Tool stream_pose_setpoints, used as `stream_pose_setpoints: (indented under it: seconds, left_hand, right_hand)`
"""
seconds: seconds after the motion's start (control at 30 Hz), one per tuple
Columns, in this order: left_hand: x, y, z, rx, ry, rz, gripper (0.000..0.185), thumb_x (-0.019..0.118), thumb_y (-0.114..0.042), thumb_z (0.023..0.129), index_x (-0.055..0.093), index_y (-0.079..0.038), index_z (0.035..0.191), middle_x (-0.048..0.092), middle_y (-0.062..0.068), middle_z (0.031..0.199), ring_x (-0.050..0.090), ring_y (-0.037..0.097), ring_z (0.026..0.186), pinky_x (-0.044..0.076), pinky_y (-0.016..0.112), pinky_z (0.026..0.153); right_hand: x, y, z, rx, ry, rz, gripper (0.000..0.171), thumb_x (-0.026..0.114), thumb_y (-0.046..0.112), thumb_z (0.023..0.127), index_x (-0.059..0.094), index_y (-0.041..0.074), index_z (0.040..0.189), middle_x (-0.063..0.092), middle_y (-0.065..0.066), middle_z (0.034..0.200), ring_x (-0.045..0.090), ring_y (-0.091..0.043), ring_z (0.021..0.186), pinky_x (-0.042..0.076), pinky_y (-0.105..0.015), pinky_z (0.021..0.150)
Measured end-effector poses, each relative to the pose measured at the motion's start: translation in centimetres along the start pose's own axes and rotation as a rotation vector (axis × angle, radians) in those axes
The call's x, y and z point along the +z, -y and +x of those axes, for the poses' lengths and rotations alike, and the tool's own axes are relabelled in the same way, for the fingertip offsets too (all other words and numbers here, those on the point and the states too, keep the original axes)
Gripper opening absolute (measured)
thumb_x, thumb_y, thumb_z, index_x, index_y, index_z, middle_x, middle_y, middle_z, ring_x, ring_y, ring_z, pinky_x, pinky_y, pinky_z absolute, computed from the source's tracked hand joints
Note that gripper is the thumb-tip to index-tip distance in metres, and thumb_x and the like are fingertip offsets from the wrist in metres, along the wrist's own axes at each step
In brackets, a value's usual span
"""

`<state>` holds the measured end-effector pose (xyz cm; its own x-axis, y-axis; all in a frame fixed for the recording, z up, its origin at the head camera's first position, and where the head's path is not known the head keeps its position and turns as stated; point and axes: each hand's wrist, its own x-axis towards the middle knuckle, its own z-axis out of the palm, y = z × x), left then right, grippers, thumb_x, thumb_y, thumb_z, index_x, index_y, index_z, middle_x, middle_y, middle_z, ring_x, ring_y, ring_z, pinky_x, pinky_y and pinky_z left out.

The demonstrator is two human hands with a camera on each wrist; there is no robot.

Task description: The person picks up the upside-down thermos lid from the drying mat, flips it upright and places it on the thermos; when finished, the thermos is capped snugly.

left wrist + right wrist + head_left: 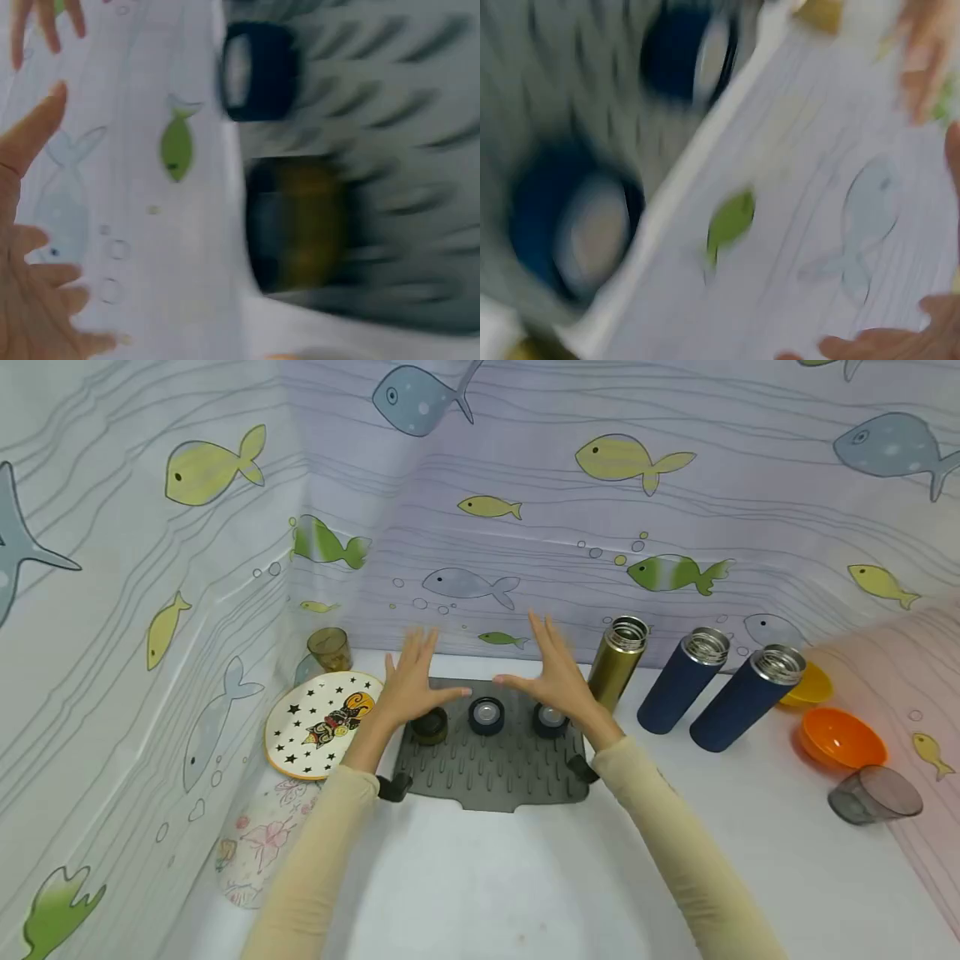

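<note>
My left hand (411, 687) is raised over the left part of a grey ribbed mat (480, 781), fingers spread and holding nothing. Opposite it, my right hand (558, 683) is also in the air with spread fingers, above the mat's right part. Three bottle lids sit in a row on the mat: a dark gold-sided lid (311, 225) beneath the left hand, a navy lid (486, 716) in the middle, and another navy lid (550, 722) below the right hand. Both wrist views are blurred; neither hand touches a lid there.
Right of the mat stand a gold bottle (617, 664) and two navy bottles (682, 681), (746, 697), all without lids. Farther right are a yellow bowl (810, 687), an orange bowl (842, 739) and a tinted cup (873, 796). At left lie a star-patterned plate (300, 735) and an amber cup (330, 650).
</note>
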<state>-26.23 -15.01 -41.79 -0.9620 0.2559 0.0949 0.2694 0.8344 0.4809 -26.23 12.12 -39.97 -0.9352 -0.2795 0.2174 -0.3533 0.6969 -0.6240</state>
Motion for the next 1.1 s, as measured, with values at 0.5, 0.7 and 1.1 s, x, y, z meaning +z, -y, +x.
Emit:
stream_pose_setpoints:
  seconds: [0.5, 0.7, 1.1]
  left_hand:
    - [5.1, 2.0, -4.3, -0.074, 0.018, -0.102, 0.08, 0.086, -0.022, 0.076, 0.044, 0.004, 0.139, 0.049, 0.025, 0.134, 0.054, 0.04, 0.121, 0.047, 0.054, 0.1]
    - [3.9, -1.8, -5.8, 0.06, -0.05, -0.29, 0.076, 0.088, -0.014, 0.074, 0.047, 0.0, 0.137, 0.05, 0.02, 0.13, 0.054, 0.037, 0.12, 0.046, 0.053, 0.101]
    - [3.1, -6.5, -7.5, 0.236, -0.053, -0.283, 0.073, 0.088, -0.012, 0.075, 0.05, -0.002, 0.136, 0.05, 0.014, 0.129, 0.06, 0.032, 0.113, 0.054, 0.048, 0.09]
  right_hand:
    - [4.4, -1.2, -7.0, 0.285, 0.193, 0.676, 0.07, 0.07, 0.029, 0.093, 0.036, 0.013, 0.152, 0.049, -0.023, 0.143, 0.058, -0.039, 0.121, 0.049, -0.052, 0.101]
    - [5.1, 0.3, -6.7, 0.281, 0.32, 0.756, 0.068, 0.064, 0.034, 0.097, 0.035, 0.008, 0.153, 0.054, -0.02, 0.141, 0.059, -0.04, 0.122, 0.05, -0.047, 0.102]
    - [3.7, 1.7, -7.1, 0.271, 0.376, 0.937, 0.049, 0.061, 0.023, 0.1, 0.053, -0.008, 0.136, 0.062, -0.024, 0.129, 0.071, -0.022, 0.101, 0.056, -0.039, 0.094]
